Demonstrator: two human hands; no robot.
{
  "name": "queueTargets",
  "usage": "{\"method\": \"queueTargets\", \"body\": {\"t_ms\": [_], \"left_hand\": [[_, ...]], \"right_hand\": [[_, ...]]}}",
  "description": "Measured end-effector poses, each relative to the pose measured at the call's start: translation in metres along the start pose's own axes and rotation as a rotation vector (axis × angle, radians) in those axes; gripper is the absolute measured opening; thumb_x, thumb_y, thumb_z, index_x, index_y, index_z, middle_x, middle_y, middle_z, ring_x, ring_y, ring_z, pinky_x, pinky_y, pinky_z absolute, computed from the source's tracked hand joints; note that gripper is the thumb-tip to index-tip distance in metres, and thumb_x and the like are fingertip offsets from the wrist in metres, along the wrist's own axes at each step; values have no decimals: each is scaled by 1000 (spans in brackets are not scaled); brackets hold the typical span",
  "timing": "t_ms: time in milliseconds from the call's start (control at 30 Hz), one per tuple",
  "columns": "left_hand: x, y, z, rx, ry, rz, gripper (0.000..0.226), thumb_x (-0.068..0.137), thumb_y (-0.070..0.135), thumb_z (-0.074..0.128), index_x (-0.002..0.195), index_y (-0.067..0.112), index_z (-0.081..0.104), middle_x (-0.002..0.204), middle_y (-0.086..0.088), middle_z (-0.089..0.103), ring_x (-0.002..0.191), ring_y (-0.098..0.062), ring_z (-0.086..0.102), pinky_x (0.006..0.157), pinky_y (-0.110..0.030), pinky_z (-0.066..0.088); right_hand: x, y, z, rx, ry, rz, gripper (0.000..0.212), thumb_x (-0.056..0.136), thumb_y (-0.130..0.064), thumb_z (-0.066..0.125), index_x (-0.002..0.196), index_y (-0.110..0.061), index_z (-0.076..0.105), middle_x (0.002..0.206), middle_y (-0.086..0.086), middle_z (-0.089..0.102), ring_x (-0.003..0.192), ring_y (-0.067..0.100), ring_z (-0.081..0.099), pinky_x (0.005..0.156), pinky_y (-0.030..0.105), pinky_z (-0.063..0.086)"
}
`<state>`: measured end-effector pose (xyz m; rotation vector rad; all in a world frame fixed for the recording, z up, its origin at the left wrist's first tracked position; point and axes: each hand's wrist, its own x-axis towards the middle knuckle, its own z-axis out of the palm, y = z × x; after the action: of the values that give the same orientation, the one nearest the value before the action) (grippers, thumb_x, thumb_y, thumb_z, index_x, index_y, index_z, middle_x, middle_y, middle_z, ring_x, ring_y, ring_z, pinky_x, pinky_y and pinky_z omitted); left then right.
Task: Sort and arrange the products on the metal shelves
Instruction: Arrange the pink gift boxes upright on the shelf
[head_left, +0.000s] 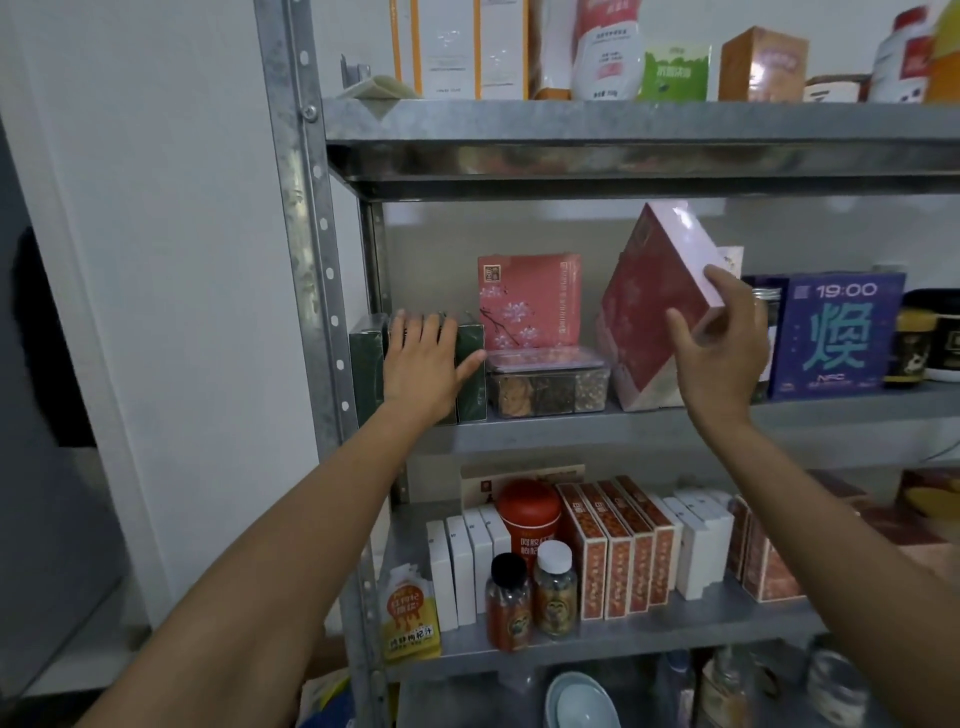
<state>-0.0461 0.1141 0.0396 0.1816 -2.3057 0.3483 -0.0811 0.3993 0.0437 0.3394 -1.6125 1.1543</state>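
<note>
Two bare forearms come into view, one from about 7 o'clock and one from about 4 o'clock, ending in the left hand and the right hand. A thin pale band, too blurred to make out, circles one of the right hand's fingers.

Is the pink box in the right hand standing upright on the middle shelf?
No, the pink box is clearly tilted to one side, with the right hand gripping its right edge.

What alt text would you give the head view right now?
The right hand holds a tilted pink-and-red box on the middle metal shelf, while the left hand rests flat against dark green boxes at its left end.
</note>
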Motion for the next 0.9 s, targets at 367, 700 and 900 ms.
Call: {"method": "queueTargets", "body": {"t_ms": [367, 700, 900], "left_hand": [[-76, 84, -15, -1323, -295, -98, 72, 89, 63, 38, 148, 23, 33, 151, -1, 36, 138, -19, 35, 110, -36, 33], [-145, 140, -33, -1644, -598, -506, 67, 88, 71, 25, 126, 25, 56, 120, -3, 65, 109, -23, 63, 97, -45, 50], [-170, 132, -27, -1583, -548, -691, 70, 88, 72, 29, 119, 16, 58, 113, -10, 67, 104, -32, 64, 96, -54, 48]], "right_hand": [[-22, -29, -87, 345, 30, 54, 40, 93, -28, 63, 131, -36, 52, 121, -7, 62, 96, -5, 63, 74, 11, 52], [-73, -5, -88, 678, -246, 796, 42, 83, -24, 73, 123, -27, 59, 90, 1, 76, 70, 16, 74, 51, 27, 56], [-139, 21, -101, 692, -607, 1046, 77, 67, -27, 86, 135, -26, 50, 112, 9, 71, 90, 29, 73, 67, 38, 59]]}}
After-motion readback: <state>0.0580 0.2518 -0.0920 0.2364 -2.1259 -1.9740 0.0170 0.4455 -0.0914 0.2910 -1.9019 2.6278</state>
